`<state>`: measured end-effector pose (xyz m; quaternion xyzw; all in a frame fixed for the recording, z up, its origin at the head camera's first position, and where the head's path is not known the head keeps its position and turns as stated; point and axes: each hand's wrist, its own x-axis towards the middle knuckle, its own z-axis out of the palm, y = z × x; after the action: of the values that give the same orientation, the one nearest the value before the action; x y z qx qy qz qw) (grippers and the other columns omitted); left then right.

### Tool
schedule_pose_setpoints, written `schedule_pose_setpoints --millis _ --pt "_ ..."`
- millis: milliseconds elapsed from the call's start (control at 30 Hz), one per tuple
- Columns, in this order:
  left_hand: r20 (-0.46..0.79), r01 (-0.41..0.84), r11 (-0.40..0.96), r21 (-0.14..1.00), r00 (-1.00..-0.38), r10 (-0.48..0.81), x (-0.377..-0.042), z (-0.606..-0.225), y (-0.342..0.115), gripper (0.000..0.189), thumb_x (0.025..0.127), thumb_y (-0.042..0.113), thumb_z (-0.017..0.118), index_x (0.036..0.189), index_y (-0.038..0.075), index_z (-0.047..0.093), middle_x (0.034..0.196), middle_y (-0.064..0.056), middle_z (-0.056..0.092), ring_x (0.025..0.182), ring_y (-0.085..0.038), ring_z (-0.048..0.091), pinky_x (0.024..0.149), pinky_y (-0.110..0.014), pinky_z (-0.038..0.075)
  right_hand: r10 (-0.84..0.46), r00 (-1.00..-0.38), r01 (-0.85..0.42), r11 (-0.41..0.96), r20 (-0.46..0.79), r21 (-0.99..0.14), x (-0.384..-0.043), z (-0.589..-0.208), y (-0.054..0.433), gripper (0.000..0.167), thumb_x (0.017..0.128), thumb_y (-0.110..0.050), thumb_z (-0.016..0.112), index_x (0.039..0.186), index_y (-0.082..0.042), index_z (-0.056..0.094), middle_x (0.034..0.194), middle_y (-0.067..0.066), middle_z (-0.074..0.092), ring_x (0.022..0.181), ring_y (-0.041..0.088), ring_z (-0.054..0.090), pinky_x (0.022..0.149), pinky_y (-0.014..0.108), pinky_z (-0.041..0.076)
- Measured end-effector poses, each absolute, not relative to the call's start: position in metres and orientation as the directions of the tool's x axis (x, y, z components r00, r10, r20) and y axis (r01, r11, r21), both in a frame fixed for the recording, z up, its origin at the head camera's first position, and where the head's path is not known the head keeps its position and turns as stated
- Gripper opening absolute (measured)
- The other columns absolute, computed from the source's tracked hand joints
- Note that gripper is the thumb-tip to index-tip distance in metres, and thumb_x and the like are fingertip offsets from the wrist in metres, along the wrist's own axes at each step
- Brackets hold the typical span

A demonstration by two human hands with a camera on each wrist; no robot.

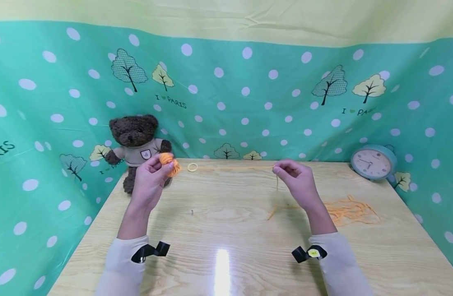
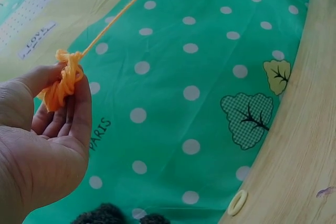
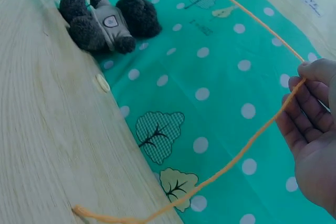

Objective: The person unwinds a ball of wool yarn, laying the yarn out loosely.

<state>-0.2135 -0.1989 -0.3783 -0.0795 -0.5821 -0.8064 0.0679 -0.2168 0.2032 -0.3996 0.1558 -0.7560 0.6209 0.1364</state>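
Between thumb and fingers, my left hand (image 1: 149, 181) pinches a small wound bundle of orange yarn (image 1: 169, 164), raised in front of the teddy bear. From the bundle a single yarn strand (image 2: 123, 13) stretches across to my right hand (image 1: 296, 181), which pinches it between thumb and fingertips. Past the right fingertips the strand's tail (image 3: 247, 148) hangs and runs down to the tabletop. A loose heap of orange yarn (image 1: 350, 211) lies on the table beside my right forearm.
A brown teddy bear (image 1: 133, 135) in a grey shirt sits at the back left. A pale yellow ring (image 1: 192, 167) lies near the wooden table's (image 1: 219, 230) back edge. At the back right stands a teal alarm clock (image 1: 372, 162). Green dotted cloth (image 1: 245, 111) hangs behind.
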Motion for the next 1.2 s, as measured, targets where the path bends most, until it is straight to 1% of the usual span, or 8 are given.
schedule_pose_setpoints --millis 200,267,400,567,700,967,1067,1200 --pt "0.214 0.204 -0.315 0.927 -0.977 -0.004 -0.213 -0.377 -0.199 0.022 0.097 -0.002 0.067 0.112 0.014 0.071 0.099 0.004 0.074 0.092 -0.005 0.071 0.082 -0.017 0.059 -0.032 -0.917 -0.398 0.177 0.399 -0.9 -0.217 -0.396 0.21 0.032 0.099 -0.02 0.071 0.111 0.01 0.068 0.098 -0.004 0.071 0.085 0.009 0.061 0.072 0.019 0.053" --pt "0.218 0.209 -0.312 0.927 -0.976 -0.005 -0.213 -0.378 -0.199 0.022 0.098 -0.002 0.067 0.111 0.014 0.072 0.099 0.004 0.074 0.092 -0.005 0.071 0.082 -0.016 0.059 -0.021 -0.917 -0.395 0.18 0.398 -0.901 -0.217 -0.395 0.214 0.033 0.1 -0.021 0.071 0.111 0.01 0.068 0.098 -0.005 0.071 0.085 0.009 0.06 0.073 0.019 0.053" --pt "0.226 0.216 -0.313 0.925 -0.974 -0.004 -0.213 -0.378 -0.199 0.022 0.098 -0.002 0.067 0.111 0.014 0.072 0.099 0.004 0.074 0.092 -0.005 0.071 0.081 -0.016 0.059 0.006 -0.911 -0.404 0.171 0.412 -0.898 -0.217 -0.392 0.222 0.028 0.1 -0.019 0.07 0.11 0.007 0.069 0.097 -0.008 0.07 0.087 0.008 0.06 0.076 0.018 0.053" --pt "0.207 0.198 -0.31 0.93 -0.978 -0.003 -0.213 -0.377 -0.199 0.021 0.097 -0.001 0.068 0.111 0.014 0.072 0.099 0.004 0.073 0.091 -0.005 0.071 0.08 -0.016 0.059 0.055 -0.908 -0.405 0.133 0.414 -0.905 -0.217 -0.39 0.233 0.027 0.1 -0.015 0.07 0.111 0.009 0.068 0.096 -0.011 0.072 0.087 0.007 0.062 0.079 0.017 0.054" --pt "0.193 0.181 -0.309 0.934 -0.981 0.009 -0.213 -0.378 -0.198 0.021 0.097 -0.001 0.069 0.11 0.014 0.072 0.099 0.004 0.073 0.091 -0.005 0.071 0.08 -0.016 0.059 0.094 -0.915 -0.379 0.125 0.392 -0.917 -0.216 -0.39 0.241 0.03 0.099 -0.016 0.071 0.113 0.01 0.067 0.097 -0.011 0.073 0.088 0.007 0.063 0.081 0.017 0.055" --pt "0.179 0.171 -0.288 0.942 -0.984 0.002 -0.212 -0.378 -0.198 0.02 0.097 0.002 0.07 0.112 0.014 0.071 0.1 0.004 0.073 0.092 -0.006 0.072 0.082 -0.017 0.06 0.14 -0.916 -0.363 0.107 0.376 -0.926 -0.215 -0.386 0.251 0.018 0.098 -0.019 0.073 0.107 -0.004 0.074 0.1 -0.011 0.075 0.09 0.006 0.065 0.083 0.015 0.055" --pt "0.179 0.171 -0.289 0.942 -0.984 0.002 -0.212 -0.377 -0.198 0.019 0.097 0.003 0.07 0.113 0.013 0.07 0.1 0.004 0.073 0.093 -0.006 0.072 0.083 -0.017 0.06 0.152 -0.912 -0.369 0.096 0.38 -0.924 -0.214 -0.386 0.255 0.019 0.099 -0.019 0.072 0.107 -0.002 0.073 0.097 -0.01 0.075 0.091 0.007 0.065 0.083 0.015 0.055" --pt "0.181 0.172 -0.298 0.939 -0.983 0.004 -0.212 -0.377 -0.198 0.019 0.098 0.004 0.069 0.115 0.014 0.069 0.102 0.005 0.074 0.094 -0.005 0.072 0.084 -0.017 0.06 0.171 -0.899 -0.393 0.087 0.403 -0.915 -0.215 -0.387 0.259 0.024 0.099 -0.018 0.071 0.108 0.004 0.071 0.091 -0.009 0.073 0.09 0.008 0.065 0.082 0.014 0.054"
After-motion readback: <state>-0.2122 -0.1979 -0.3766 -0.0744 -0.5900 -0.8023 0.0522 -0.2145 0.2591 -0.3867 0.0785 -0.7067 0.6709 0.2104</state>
